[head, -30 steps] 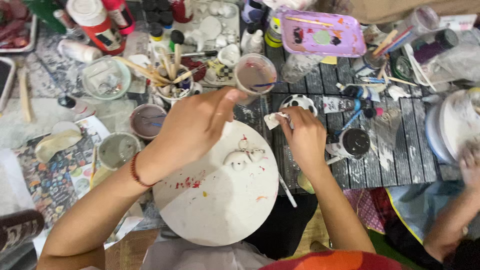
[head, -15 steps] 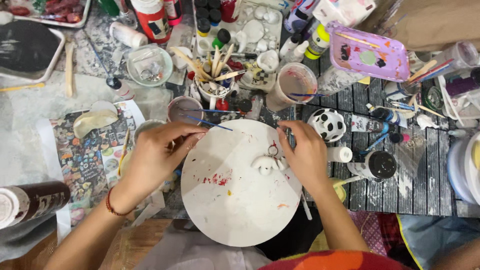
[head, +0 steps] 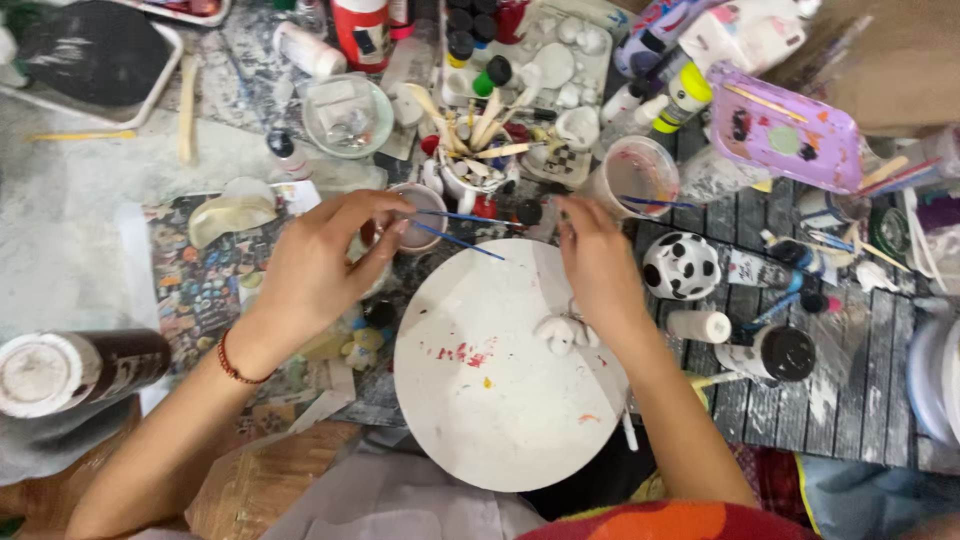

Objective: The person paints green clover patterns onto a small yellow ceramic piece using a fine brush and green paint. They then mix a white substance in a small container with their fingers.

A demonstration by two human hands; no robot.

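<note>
Single head-worn view, looking almost straight down onto a cluttered craft table [head: 90, 260] from above the seated person — the frame's lower edge lies nearest the wearer, its upper edge farthest. The camera sits close: both forearms enter from the bottom, the left hand [head: 315, 265] left of centre and the right hand [head: 598, 262] just right of it, above a round white board [head: 490, 410] that fills the middle. The far rim of the table is cut off at the top — a purple tray [head: 785, 130] marks the upper right corner. No second view accompanies this one, so no overlap can be stated.
</note>
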